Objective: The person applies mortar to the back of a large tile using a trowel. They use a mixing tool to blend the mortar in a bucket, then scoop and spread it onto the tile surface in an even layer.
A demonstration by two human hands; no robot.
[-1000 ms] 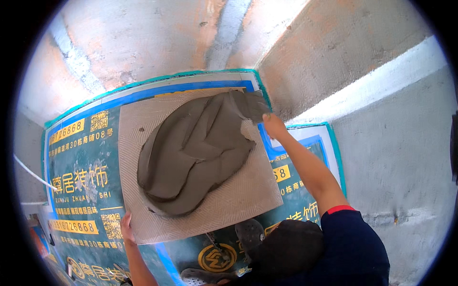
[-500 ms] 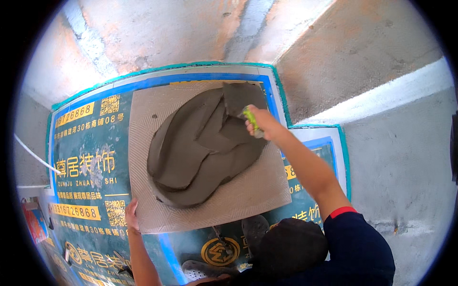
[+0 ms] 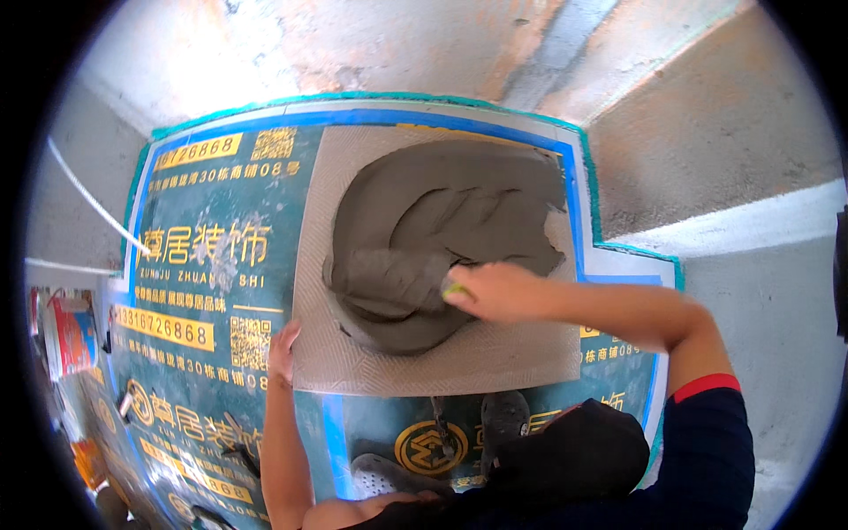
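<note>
A large square tile (image 3: 530,358) lies with its beige, ridged back facing up. A thick, smeared heap of grey mortar (image 3: 477,181) covers its middle. My right hand (image 3: 486,290) is closed around the green handle of a trowel, whose flat blade (image 3: 402,276) lies blurred on the lower left part of the mortar. My left hand (image 3: 282,353) holds the tile's left edge close to its near corner. The fingers' undersides are hidden there.
Green printed protective sheeting (image 3: 212,203) with blue tape (image 3: 331,442) covers the floor. Bare walls (image 3: 715,97) rise behind and to the right. Dark clogs (image 3: 505,420) stand just below the tile. A white rope (image 3: 93,199) and a bucket (image 3: 72,336) are at the left.
My right hand has drawn the trowel from the mortar's upper right to its lower left, smearing the surface. The view has shifted, while my left hand stays at the tile's edge.
</note>
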